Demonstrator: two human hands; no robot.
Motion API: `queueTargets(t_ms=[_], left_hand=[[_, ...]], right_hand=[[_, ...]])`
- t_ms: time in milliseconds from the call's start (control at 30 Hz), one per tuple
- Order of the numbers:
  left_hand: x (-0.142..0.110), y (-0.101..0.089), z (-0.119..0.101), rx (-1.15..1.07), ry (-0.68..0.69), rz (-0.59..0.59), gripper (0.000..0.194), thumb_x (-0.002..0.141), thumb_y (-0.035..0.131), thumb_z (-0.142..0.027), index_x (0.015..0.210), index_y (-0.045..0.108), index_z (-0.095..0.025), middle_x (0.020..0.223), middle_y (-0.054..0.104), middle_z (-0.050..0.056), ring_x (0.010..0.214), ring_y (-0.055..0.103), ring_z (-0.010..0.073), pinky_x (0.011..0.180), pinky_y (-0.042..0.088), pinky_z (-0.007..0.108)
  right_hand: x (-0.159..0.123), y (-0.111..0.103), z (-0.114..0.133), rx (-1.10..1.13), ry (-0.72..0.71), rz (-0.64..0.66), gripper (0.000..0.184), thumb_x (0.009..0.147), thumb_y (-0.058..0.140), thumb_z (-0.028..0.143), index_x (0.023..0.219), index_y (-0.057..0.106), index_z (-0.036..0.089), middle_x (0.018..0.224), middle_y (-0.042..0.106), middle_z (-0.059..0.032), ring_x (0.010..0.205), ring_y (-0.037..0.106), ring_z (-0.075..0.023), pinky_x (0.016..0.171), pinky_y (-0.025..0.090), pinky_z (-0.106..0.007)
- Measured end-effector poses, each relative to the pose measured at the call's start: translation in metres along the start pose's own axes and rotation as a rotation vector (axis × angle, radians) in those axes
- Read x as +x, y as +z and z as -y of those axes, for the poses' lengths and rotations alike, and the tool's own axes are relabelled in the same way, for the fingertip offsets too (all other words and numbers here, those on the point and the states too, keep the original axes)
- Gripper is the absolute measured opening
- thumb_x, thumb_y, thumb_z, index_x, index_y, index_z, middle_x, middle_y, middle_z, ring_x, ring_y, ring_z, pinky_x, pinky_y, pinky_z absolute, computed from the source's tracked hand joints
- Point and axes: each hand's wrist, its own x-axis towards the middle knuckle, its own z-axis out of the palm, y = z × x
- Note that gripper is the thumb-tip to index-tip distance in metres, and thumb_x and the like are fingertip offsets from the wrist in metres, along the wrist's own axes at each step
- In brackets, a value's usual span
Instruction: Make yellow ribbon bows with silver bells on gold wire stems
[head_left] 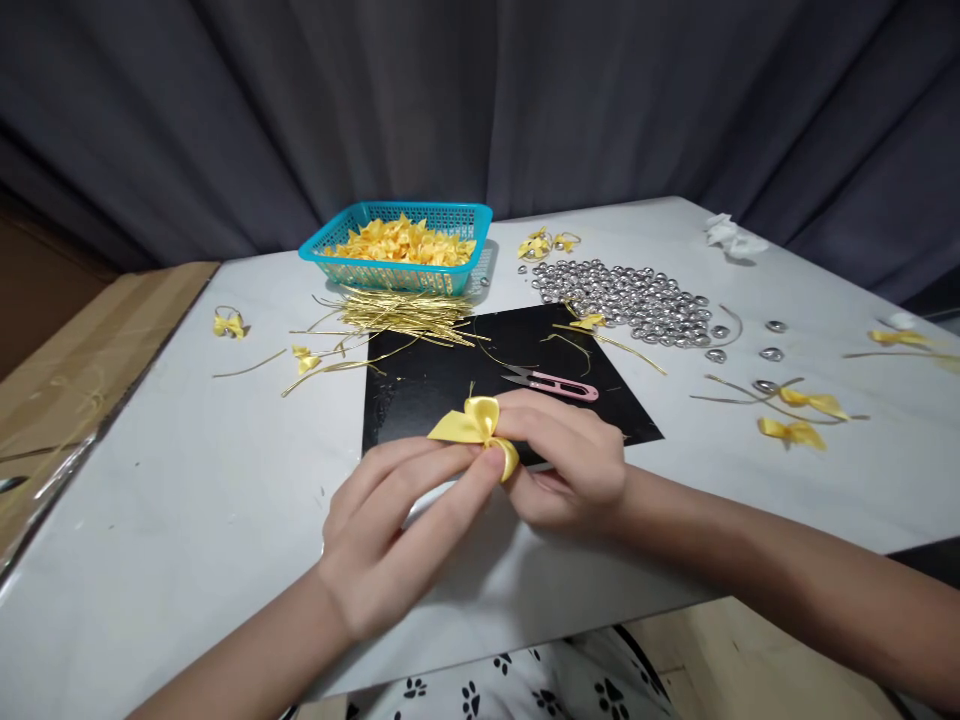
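A yellow satin ribbon bow (480,420) is pinched between my two hands above the near edge of a black mat (420,390). My left hand (409,520) presses its fingertips to the bow's knot from the left. From the right, my right hand (566,455) grips the bow with bent fingers and thumb. A short bit of gold cord sticks up behind the bow; the rest of the knot is hidden by fingers. Just beyond my right hand, pink-handled thread snips (559,386) lie on the mat.
A teal basket (390,262) of yellow bows stands at the back, with a bundle of gold cords (409,312) before it. Silver heart-shaped beads (630,300) lie piled at right. Loose bows (792,432) and a finished-looking bow ring (229,323) lie at the sides of the white table (225,480).
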Motion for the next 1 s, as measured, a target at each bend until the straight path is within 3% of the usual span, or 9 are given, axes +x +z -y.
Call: queueTargets(t_ms=[433,633,867,1000], left_hand=[[0.001,-0.002,0.000,0.055,0.061,0.013,0.027,0.074,0.065,-0.004,0.099,0.065,-0.014,0.089,0.067,0.003,0.083,0.059,0.0127,0.081,0.051,0.023],[0.003,-0.008,0.001,0.030,0.073,0.020,0.026,0.074,0.065,-0.004,0.099,0.064,-0.009,0.091,0.067,0.005,0.082,0.060,0.0130,0.078,0.051,0.023],[0.008,-0.008,0.000,0.036,0.070,0.018,0.026,0.076,0.062,-0.002,0.100,0.062,-0.011,0.086,0.068,0.004,0.077,0.060,0.0129,0.071,0.052,0.025],[0.011,-0.001,0.002,0.045,0.052,-0.064,0.022,0.074,0.062,-0.001,0.094,0.062,-0.011,0.079,0.068,0.004,0.070,0.060,0.0123,0.068,0.051,0.025]], right_hand=[[-0.001,0.000,0.000,0.053,0.015,0.009,0.021,0.076,0.045,0.001,0.085,0.052,0.018,0.078,0.063,-0.0043,0.071,0.060,-0.0119,0.060,0.051,-0.020],[0.004,-0.001,-0.003,0.184,0.086,0.051,0.010,0.078,0.052,0.008,0.082,0.052,0.018,0.071,0.060,-0.0025,0.063,0.056,-0.0108,0.057,0.049,-0.021],[0.004,-0.002,0.000,0.127,0.019,0.003,0.015,0.079,0.050,0.005,0.087,0.055,0.018,0.076,0.063,-0.0038,0.069,0.060,-0.0119,0.063,0.051,-0.022],[0.003,-0.002,-0.001,0.093,-0.007,0.030,0.015,0.079,0.052,0.004,0.087,0.055,0.016,0.076,0.062,-0.0041,0.070,0.059,-0.0119,0.061,0.051,-0.021]])
